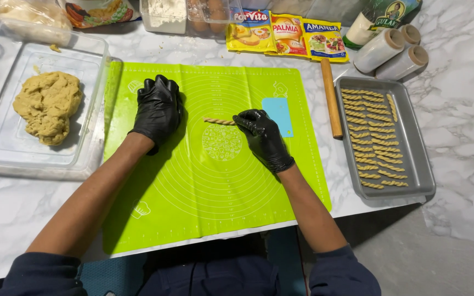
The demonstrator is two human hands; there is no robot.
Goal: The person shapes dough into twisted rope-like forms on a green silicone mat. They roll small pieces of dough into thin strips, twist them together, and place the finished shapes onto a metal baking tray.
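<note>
1. Nearest us, our two forearms reached out over the green silicone mat [204, 186] on the marble table [456, 109].
2. Our right hand [263, 138], in a black glove, pinched one end of a twisted dough stick [219, 121] lying at the mat's middle, fingers closed on it.
3. Our left hand [158, 108], also gloved, rested flat on the mat, fingers together, holding nothing.
4. To the right sat a grey baking tray [412, 145] lined with twisted sticks, a wooden rolling pin [331, 98] beside it.
5. Far left, a dough lump [48, 105] lay in a clear container [91, 66].
</note>
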